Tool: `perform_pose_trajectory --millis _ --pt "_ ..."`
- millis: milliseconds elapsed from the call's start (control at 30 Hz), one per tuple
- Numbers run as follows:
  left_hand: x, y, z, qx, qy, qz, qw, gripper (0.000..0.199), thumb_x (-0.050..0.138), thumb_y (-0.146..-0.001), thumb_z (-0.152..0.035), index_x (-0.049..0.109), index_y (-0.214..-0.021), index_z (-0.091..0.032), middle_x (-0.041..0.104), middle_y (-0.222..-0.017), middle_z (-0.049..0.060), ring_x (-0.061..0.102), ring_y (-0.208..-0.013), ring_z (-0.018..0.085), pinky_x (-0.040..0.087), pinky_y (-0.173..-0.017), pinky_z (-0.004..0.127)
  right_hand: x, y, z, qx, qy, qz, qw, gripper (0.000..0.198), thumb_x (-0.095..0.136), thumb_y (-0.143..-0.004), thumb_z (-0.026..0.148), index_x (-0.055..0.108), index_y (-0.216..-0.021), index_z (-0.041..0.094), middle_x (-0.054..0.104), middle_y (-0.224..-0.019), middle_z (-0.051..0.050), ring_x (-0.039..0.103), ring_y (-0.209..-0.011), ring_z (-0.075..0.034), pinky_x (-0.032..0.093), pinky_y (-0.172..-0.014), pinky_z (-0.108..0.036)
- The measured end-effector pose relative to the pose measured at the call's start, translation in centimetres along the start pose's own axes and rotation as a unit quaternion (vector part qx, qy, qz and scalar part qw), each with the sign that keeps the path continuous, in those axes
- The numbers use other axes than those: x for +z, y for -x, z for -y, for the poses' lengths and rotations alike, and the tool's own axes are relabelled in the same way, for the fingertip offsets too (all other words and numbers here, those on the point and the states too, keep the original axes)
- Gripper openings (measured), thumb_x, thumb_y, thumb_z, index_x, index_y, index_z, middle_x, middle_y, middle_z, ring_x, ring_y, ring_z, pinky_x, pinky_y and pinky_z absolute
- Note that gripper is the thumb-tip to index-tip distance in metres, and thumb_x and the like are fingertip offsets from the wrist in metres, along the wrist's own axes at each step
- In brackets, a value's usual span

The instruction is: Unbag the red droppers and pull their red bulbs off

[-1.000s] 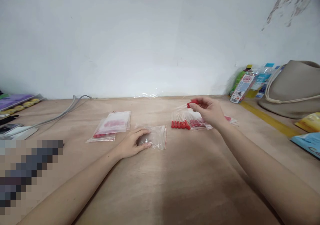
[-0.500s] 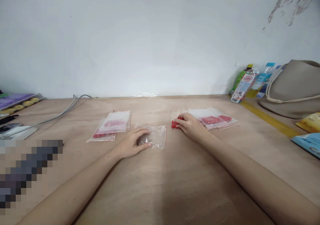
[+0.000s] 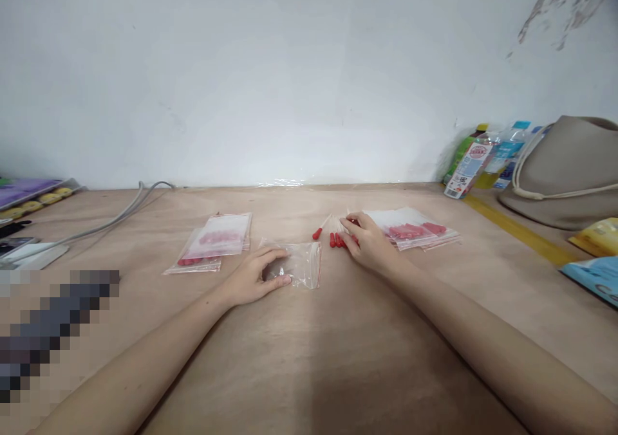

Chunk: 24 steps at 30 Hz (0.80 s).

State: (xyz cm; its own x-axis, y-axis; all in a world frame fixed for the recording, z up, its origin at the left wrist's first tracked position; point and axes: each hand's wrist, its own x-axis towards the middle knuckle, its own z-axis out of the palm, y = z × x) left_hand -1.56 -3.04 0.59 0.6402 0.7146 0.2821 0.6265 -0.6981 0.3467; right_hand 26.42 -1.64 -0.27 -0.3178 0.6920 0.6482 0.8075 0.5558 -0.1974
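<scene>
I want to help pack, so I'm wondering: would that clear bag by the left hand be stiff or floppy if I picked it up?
Probably floppy: the clear bag looks like thin, wrinkled plastic. It's likely very light too, since nothing shows inside the part the left hand leaves uncovered. Its shiny surface might feel a bit slippery.

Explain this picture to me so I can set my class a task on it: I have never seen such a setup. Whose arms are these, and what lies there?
No machine here: these are a person's bare arms, seen by a camera worn on the head. The left hand rests on a clear bag. The right hand is at some red-ended sticks; I cannot tell whether it grips any. Filled bags with red contents lie to the left, more bags to the right. Bottles stand farther back on the table.
</scene>
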Motion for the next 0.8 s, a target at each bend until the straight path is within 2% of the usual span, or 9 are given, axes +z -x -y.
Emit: perform_pose_trajectory --millis 100,200,300,367,467,533,600,667,800 --pt "0.1 0.0 -0.1 0.001 0.002 -0.001 1.0 0.044 0.051 -0.079 -0.047 0.05 -0.116 -0.023 0.053 -0.119 0.007 0.049 -0.109 0.023 0.041 -0.092 0.038 0.1 0.0 0.5 -0.007 0.02 0.04 0.999 0.024 0.04 -0.087 0.024 0.059 -0.099 0.016 0.053 -0.103 -0.013 0.049 -0.094 -0.021 0.04 -0.082 -0.034" --pt "0.1 0.2 -0.2 -0.003 0.004 -0.001 1.0 0.044 0.051 -0.079 -0.048 0.051 -0.115 -0.023 0.053 -0.119 0.006 0.049 -0.11 0.023 0.041 -0.092 0.037 0.0 0.1 0.8 0.001 0.075 0.082 0.994 0.023 0.043 -0.086 0.031 0.062 -0.091 0.018 0.059 -0.094 -0.011 0.049 -0.09 -0.023 0.036 -0.079 -0.038" --pt "-0.5 0.2 -0.3 -0.017 0.013 0.014 1.0 0.048 0.052 -0.078 -0.049 0.049 -0.118 -0.023 0.053 -0.121 0.006 0.05 -0.109 0.023 0.042 -0.091 0.036 -0.1 0.3 1.1 0.02 0.124 0.074 0.989 0.025 0.045 -0.086 0.037 0.063 -0.089 0.019 0.062 -0.088 -0.009 0.049 -0.088 -0.025 0.03 -0.076 -0.04" --pt "-1.1 -0.4 -0.3 -0.038 0.037 0.042 0.998 0.046 0.046 -0.081 -0.049 0.048 -0.12 -0.024 0.054 -0.121 0.004 0.051 -0.107 0.022 0.043 -0.09 0.035 -0.1 0.4 1.4 0.026 0.132 0.056 0.989 0.026 0.044 -0.086 0.037 0.063 -0.088 0.019 0.063 -0.088 -0.008 0.049 -0.086 -0.024 0.027 -0.076 -0.039" --pt "-1.5 -3.3 0.2 -0.085 0.032 0.043 0.995 0.041 0.03 -0.088 -0.045 0.052 -0.115 -0.024 0.056 -0.117 0.002 0.053 -0.106 0.02 0.042 -0.09 0.033 0.4 0.6 1.9 0.019 0.125 0.012 0.992 0.026 0.042 -0.087 0.034 0.063 -0.085 0.019 0.064 -0.089 -0.007 0.049 -0.084 -0.021 0.023 -0.077 -0.038" --pt "-1.2 -6.2 1.2 -0.142 -0.049 -0.013 0.988 0.038 0.036 -0.086 -0.043 0.055 -0.111 -0.021 0.057 -0.114 0.004 0.054 -0.102 0.02 0.043 -0.088 0.031 0.8 0.9 2.2 0.004 0.115 -0.024 0.993 0.025 0.042 -0.087 0.032 0.064 -0.084 0.02 0.064 -0.089 -0.006 0.049 -0.083 -0.019 0.022 -0.078 -0.038" --pt "-0.4 -9.4 2.5 -0.175 -0.084 -0.031 0.981 0.037 0.048 -0.08 -0.036 0.056 -0.109 -0.016 0.055 -0.113 0.009 0.052 -0.105 0.023 0.039 -0.092 0.032 1.0 1.3 2.3 -0.012 0.102 -0.055 0.993 0.023 0.045 -0.086 0.03 0.064 -0.08 0.02 0.064 -0.085 -0.004 0.048 -0.081 -0.017 0.021 -0.079 -0.037" --pt "0.6 -11.9 3.9 -0.204 -0.102 -0.033 0.973 0.034 0.054 -0.075 -0.03 0.059 -0.103 -0.013 0.057 -0.107 0.011 0.054 -0.1 0.024 0.04 -0.09 0.032 0.9 1.9 2.4 -0.026 0.091 -0.073 0.993 0.021 0.047 -0.085 0.028 0.064 -0.075 0.02 0.063 -0.079 -0.002 0.048 -0.078 -0.016 0.021 -0.078 -0.036" --pt "1.7 -14.4 5.6 -0.252 -0.115 -0.047 0.96 0.024 0.05 -0.078 -0.026 0.061 -0.093 -0.013 0.059 -0.1 0.012 0.056 -0.094 0.023 0.042 -0.084 0.031 0.1 3.6 2.5 -0.032 0.069 -0.092 0.993 0.017 0.052 -0.082 0.025 0.062 -0.07 0.02 0.062 -0.074 0.0 0.048 -0.074 -0.013 0.022 -0.078 -0.035"
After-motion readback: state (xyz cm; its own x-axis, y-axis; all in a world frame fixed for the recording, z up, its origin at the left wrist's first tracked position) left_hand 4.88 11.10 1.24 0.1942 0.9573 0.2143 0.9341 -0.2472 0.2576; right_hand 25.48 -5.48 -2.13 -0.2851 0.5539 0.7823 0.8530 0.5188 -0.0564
